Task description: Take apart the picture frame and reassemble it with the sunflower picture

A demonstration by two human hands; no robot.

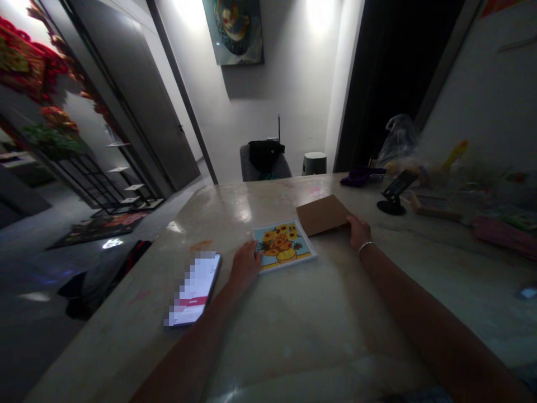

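A sunflower picture [282, 249] with a white border lies flat on the marble-like table. My left hand [245, 262] rests at its left edge, the thumb on the picture's face and the fingers along the side, so it is closed on that edge. In my right hand [358, 232], which wears a bracelet at the wrist, the right edge of a brown cardboard sheet [322, 215] is pinched. The sheet is just beyond the picture's upper right corner, slightly tilted. Whether the two touch there I cannot tell.
Left of my left forearm lies a phone [196, 291] with its screen lit. A black phone stand [394, 196], a purple basket [363, 176] and a wooden frame [434, 206] stand at the right back. Across the table is a chair [247, 162] with a black bag.
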